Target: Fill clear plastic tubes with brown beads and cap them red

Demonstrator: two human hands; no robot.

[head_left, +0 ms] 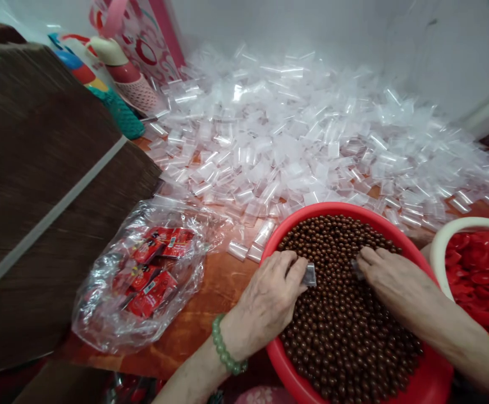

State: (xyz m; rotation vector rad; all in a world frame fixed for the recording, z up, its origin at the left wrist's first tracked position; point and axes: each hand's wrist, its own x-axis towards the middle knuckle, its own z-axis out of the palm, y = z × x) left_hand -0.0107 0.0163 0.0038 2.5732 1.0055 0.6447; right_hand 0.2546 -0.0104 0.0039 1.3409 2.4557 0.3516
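Observation:
A red basin point(273, 359) full of small round brown balls point(345, 336) stands at the lower right. My left hand point(269, 292), with a green bead bracelet point(223, 345) at the wrist, is over the basin's left side, its fingers closed on a small clear plastic tube point(310, 275). My right hand point(385, 275) reaches into the balls on the right side, fingers bent round a clear piece point(357, 269) that is mostly hidden. A large heap of clear plastic tubes point(269, 146) lies behind the basin.
A clear bag point(96, 308) with red printed packets point(154, 294) lies on the left of the table point(219, 280). Beside it stands a brown stack with a pale strap point(50, 168). Bottles point(132, 84) and a pink patterned bag point(147, 45) are behind. A white-rimmed tub point(440, 252) holds red pieces.

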